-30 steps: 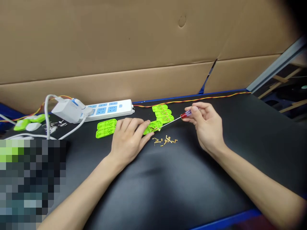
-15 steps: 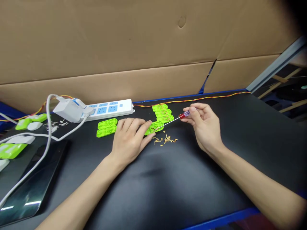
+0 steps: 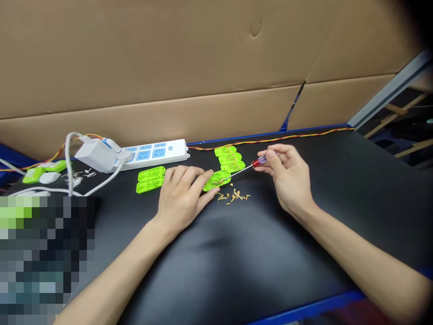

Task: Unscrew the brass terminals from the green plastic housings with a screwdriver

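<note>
My left hand (image 3: pixel 184 192) rests on the black table with its thumb and index finger closed on the left end of a bright green plastic shell (image 3: pixel 221 177), its hollow side up. My right hand (image 3: pixel 289 174) is closed around the red and clear handle of a screwdriver (image 3: pixel 260 161). The screwdriver's thin shaft slants down to the left, its tip inside the shell among small metal parts that are too small to make out. Loose brass pieces (image 3: pixel 236 195) lie just in front of the shell. Behind it are several green shells (image 3: pixel 230 159) with metal parts in them.
Left of my left hand lie two more green shells (image 3: pixel 150 179). A white power strip (image 3: pixel 174 155) with plugs and cables stands behind them. Small white pieces (image 3: pixel 76 179) and green-and-white parts (image 3: pixel 43 172) are farther left. A cardboard wall (image 3: pixel 203 115) closes the back. The lower left is pixelated.
The screwdriver tip has shifted slightly to the right inside the shell, and my right hand has moved a little left. My left hand stays on the shell.
</note>
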### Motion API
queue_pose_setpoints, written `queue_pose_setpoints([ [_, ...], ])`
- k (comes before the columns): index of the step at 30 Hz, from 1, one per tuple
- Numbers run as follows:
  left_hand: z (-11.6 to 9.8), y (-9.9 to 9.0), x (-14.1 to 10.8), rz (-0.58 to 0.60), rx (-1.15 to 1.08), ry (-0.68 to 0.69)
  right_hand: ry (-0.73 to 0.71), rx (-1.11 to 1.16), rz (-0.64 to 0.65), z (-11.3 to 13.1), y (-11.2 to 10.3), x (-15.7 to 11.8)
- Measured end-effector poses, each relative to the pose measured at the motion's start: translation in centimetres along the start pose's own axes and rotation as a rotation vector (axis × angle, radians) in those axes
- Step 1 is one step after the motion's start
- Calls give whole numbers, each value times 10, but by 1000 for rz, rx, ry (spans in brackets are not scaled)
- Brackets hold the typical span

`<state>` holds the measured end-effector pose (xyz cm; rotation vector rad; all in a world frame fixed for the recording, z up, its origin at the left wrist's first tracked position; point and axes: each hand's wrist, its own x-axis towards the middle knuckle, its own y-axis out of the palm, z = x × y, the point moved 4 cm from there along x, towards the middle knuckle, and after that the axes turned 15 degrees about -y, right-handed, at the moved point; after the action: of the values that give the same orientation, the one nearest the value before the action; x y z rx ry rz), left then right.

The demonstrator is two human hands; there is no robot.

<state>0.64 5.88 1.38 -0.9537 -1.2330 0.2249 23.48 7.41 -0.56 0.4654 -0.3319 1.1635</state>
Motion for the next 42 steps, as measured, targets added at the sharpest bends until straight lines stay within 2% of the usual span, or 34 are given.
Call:
queue_pose_setpoints([
  [14, -5, -5, 2, -54, 12, 39, 260, 151, -7, -18, 2, -7],
  [25, -1, -2, -1, -22, -63, 29, 321, 163, 3, -26, 0, -6],
  [32, 0, -1, 1, -37, 14, 46, 203, 108, 12, -17, -2, -1],
  [36, -2, -3, 2, -70, 56, 95, 53, 37, 3, 0, -4, 4],
  [39, -5, -7, 3, -92, 70, 141, -134, -66, 29, 18, -1, 5],
  [42, -6, -11, 3, -116, 79, 177, -225, -82, 58, 30, 3, 0],
])
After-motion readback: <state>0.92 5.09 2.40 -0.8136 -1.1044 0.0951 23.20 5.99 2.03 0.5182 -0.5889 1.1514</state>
